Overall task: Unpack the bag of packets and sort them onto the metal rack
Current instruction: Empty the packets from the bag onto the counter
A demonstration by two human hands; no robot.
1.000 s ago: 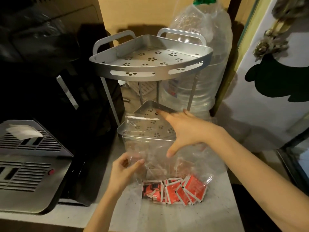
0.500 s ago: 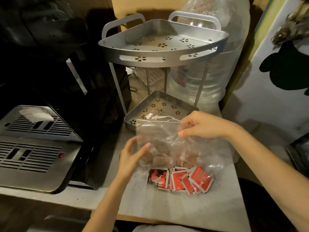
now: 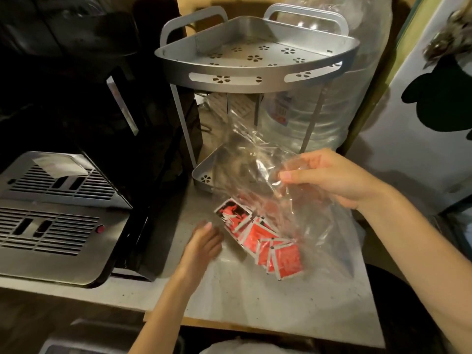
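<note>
Pinching the clear crinkled plastic bag point(image 3: 258, 175) in front of the two-tier silver metal rack point(image 3: 255, 70), right hand point(image 3: 329, 175) closed on it, red square packets point(image 3: 265, 241) spilling onto the grey desk point(image 3: 281, 302) (just before the rack), left hand point(image 3: 204, 244) open beside them.

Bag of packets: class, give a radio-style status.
Right hand pinching clear bag; left hand open beside it. Red packets inside bag. Rack shelves bare, nothing blocking.
</note>
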